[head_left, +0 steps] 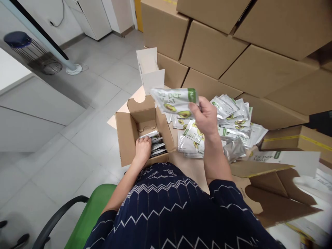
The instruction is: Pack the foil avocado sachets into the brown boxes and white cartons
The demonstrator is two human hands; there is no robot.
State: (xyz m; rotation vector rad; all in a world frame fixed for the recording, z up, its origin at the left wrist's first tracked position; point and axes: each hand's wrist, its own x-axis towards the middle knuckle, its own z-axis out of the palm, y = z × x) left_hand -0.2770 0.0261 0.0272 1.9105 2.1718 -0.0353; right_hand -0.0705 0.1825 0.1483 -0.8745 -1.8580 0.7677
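My right hand holds up a white and green "Super Meal" pouch printed with avocados, above the table. My left hand reaches into a small open cardboard box and rests on the pouches stacked upright inside it. To the right of the box a loose pile of the same pouches lies on the table. I sit with a dark zigzag-patterned garment over my lap.
Large brown cartons are stacked behind the table. A small white box stands open behind the brown one. Flattened printed cartons lie at the right. A green chair with a black armrest is below, tiled floor to the left.
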